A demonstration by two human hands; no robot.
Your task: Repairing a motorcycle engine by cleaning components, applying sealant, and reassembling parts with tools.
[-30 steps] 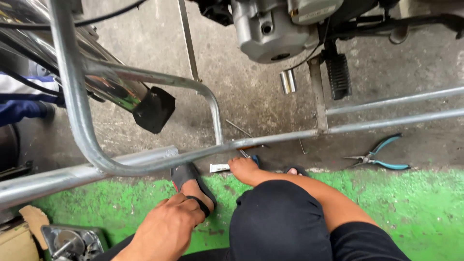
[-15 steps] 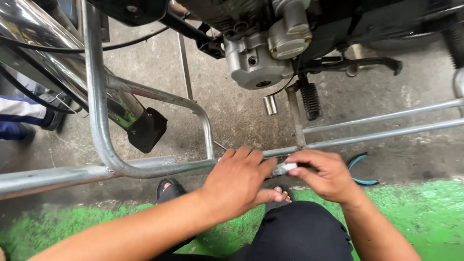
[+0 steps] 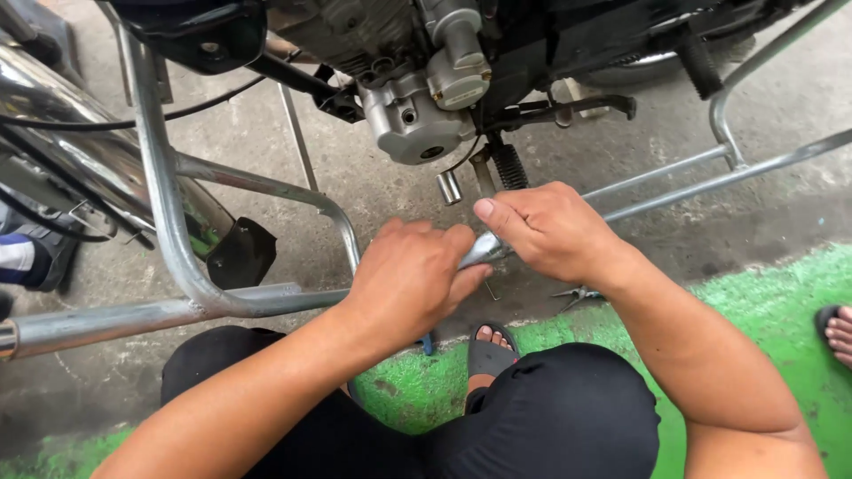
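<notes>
Both hands now up on the steel frame tube [image 3: 266, 302], under the engine [image 3: 417, 106]. Left hand [image 3: 413, 275] wraps it; right hand [image 3: 546, 231] at 3 o'clock pinches its shiny end. Pliers [image 3: 572, 294] lie on floor.

Grey concrete floor [image 3: 355, 177] with a green painted strip [image 3: 763, 293]

Pliers [image 3: 575, 294] lie at the strip's edge; a sandalled foot [image 3: 491, 348] rests on the green.
</notes>
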